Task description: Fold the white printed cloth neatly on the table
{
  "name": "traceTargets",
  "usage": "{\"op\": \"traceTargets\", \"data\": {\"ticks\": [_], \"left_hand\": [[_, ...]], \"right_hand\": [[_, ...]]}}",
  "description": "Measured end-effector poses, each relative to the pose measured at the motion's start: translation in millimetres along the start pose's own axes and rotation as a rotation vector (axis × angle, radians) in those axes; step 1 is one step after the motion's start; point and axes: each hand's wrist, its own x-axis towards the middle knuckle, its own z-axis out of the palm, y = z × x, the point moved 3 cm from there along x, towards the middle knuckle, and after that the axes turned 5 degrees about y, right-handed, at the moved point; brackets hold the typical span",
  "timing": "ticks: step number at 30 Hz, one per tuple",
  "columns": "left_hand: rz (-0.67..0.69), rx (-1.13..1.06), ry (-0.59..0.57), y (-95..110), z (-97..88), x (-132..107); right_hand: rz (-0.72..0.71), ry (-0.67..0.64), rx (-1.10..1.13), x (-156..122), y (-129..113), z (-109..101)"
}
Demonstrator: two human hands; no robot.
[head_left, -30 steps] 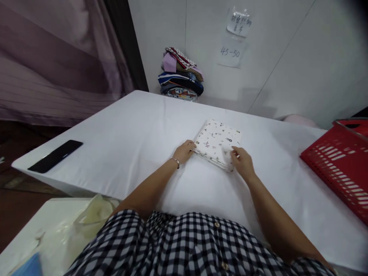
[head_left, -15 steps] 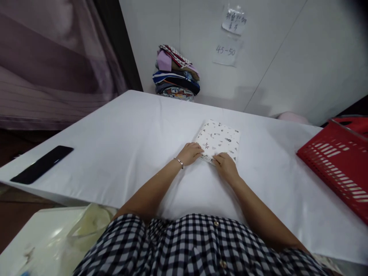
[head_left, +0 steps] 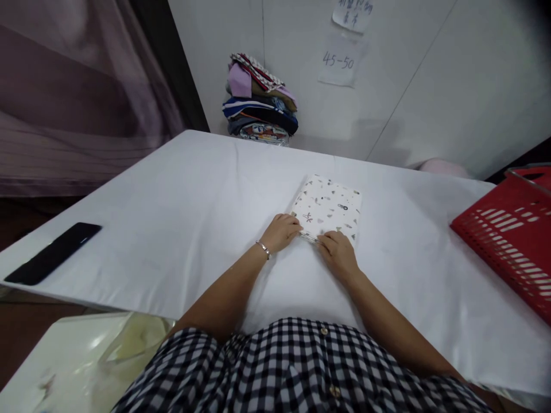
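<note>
A folded white cloth with a small scattered print lies flat on the white-covered table. Its near edge shows several stacked layers. My left hand, with a bracelet at the wrist, pinches the near left corner of the cloth. At the right part of the same edge, my right hand has its thumb and fingers closed on the layers. Both hands rest low against the table, a short gap between them.
A black phone-like slab lies at the table's left edge. On the right stands a red plastic basket. Folded clothes are piled at the back by the wall. A pale stool-like surface is at lower left.
The view has shifted slightly. Both hands keep their hold on the near edge of the folded cloth, with barely any movement.
</note>
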Motion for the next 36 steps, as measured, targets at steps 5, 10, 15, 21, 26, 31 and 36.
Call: {"op": "traceTargets", "data": {"ticks": [5, 10, 15, 21, 26, 31, 36], "left_hand": [[-0.007, -0.025, -0.024, -2.4, -1.6, -1.4], [-0.013, 0.005, -0.003, -4.4, 0.2, 0.4], [-0.011, 0.033, 0.02, -4.7, 0.8, 0.9], [-0.02, -0.053, 0.073, -13.7, 1.2, -3.7], [-0.021, -0.05, 0.123, -18.5, 1.4, -5.6], [-0.048, -0.103, 0.15, -15.0, 3.0, -5.2], [-0.072, -0.105, 0.107, -3.8, 3.7, -6.0]], "right_hand": [[0.002, -0.015, -0.009, 0.7, 0.9, -0.9], [0.02, 0.007, 0.024, 2.0, 2.2, 1.5], [0.025, 0.055, 0.037, 3.0, -1.1, 0.5], [0.087, 0.074, 0.102, -0.3, 19.3, -14.0], [0.418, 0.151, 0.034, -13.2, 70.1, -15.5], [0.494, 0.155, 0.155, -4.3, 96.3, 2.4], [0.36, 0.187, 0.293, 18.7, 115.0, 5.3]]}}
